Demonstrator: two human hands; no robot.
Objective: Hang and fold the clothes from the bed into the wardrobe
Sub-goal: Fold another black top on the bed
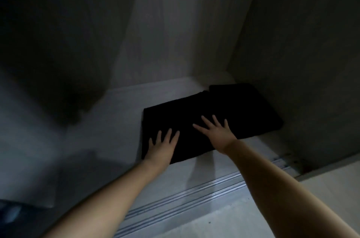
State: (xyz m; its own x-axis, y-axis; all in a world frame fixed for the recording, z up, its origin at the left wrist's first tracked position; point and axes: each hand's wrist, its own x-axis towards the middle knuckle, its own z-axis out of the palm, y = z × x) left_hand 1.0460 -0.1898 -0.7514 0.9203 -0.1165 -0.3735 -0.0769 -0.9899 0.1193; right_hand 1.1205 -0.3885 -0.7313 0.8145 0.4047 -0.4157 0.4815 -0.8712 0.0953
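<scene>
Inside a dim wardrobe (175,23) with pale wood-grain walls, two folded black garments are lying on its floor: a nearer folded black garment (187,120) and a second dark fold (245,109) touching it, toward the right wall. Metal sliding-door tracks (185,196) are running along the front edge. Both bare arms are reaching in. Left hand (161,148) and right hand (216,134) are pressing flat on the nearer garment, fingers (206,120) straight and spread, gripping nothing.

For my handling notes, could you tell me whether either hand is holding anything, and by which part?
Nothing is gripped. The left hand and right hand lie flat, fingers spread, on top of the near folded black garment on the wardrobe floor.
</scene>
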